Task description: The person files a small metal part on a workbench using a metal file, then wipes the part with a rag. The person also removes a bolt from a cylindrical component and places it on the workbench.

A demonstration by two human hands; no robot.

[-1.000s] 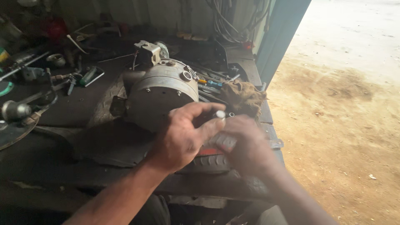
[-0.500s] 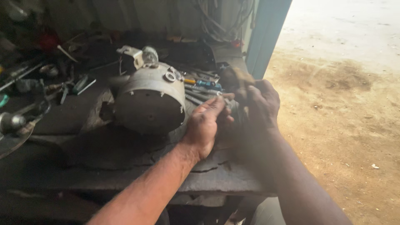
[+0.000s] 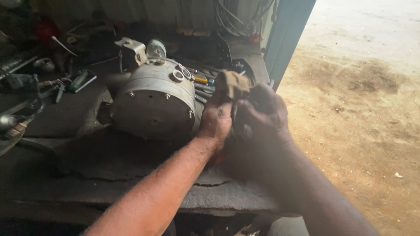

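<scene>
I see both of my hands meeting just to the right of a round grey motor housing (image 3: 153,102) that lies on its side on the dark, oily workbench (image 3: 131,175). My left hand (image 3: 216,120) sits against the housing's right edge, fingers curled and pressed together around the lower part of a brown rag (image 3: 232,84). My right hand (image 3: 262,113) is closed over the same rag from the other side, fingers bent inward and bunched, so the cloth is gripped between the 2 hands; only its upper corner sticks up clear above my knuckles. I cannot tell whether anything else is wrapped inside the cloth, since the hands cover it. On top of the housing I make out 2 small metal rings (image 3: 181,74) and a pale bracket (image 3: 131,48) standing behind them. Just behind my hands lies a cluster of screwdrivers (image 3: 203,83) with yellow and blue handles. Farther left on the bench are loose hand tools (image 3: 65,83), well apart from the hands. Cables (image 3: 236,15) hang on the back wall beside a blue door post (image 3: 284,39), and bare sandy ground (image 3: 363,109) runs along the right.
</scene>
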